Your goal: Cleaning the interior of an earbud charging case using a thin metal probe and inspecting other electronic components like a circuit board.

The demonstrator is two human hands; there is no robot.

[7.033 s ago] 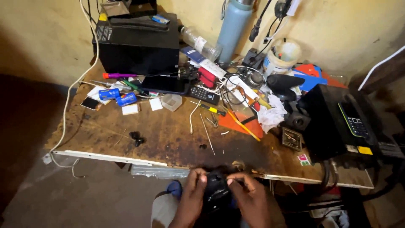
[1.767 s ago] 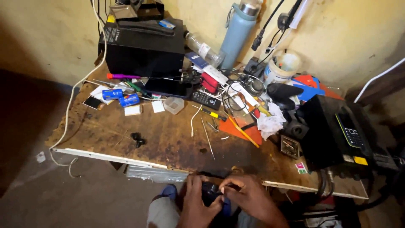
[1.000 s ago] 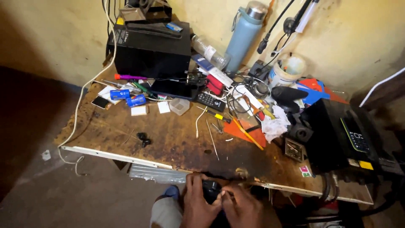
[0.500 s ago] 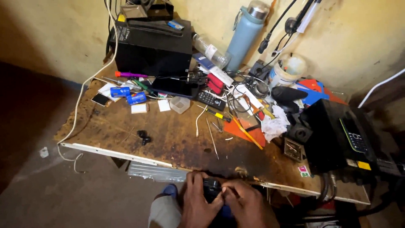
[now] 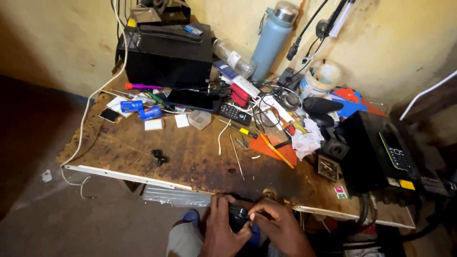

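While both hands work below the desk's point(image 5: 143, 157) near edge, a small black device point(image 5: 236, 216) sits pinched between them, just under the edge and over the person's lap. Left hand point(image 5: 220, 233) wraps it from the left, fingers curled shut on it with the thumb across its top. Right hand point(image 5: 281, 227) closes on its right side, fingertips point(image 5: 251, 217) pressed to its upper face. What the device is cannot be told; most of it is hidden by the hands.

On the desk, a big black box point(image 5: 166, 59) fills the far left corner, a blue-grey bottle point(image 5: 271, 40) stands at the far edge by the wall, and a white tub point(image 5: 319, 81) sits right of it. Another black box with a handset on top point(image 5: 381, 152) takes the right edge. Mid-desk lie a remote point(image 5: 234, 114), two blue cells point(image 5: 142, 109), an orange sheet point(image 5: 271, 145) and crumpled tissue point(image 5: 307, 140). Two small black bits point(image 5: 159, 157) lie near the near-left edge, well apart from the hands.
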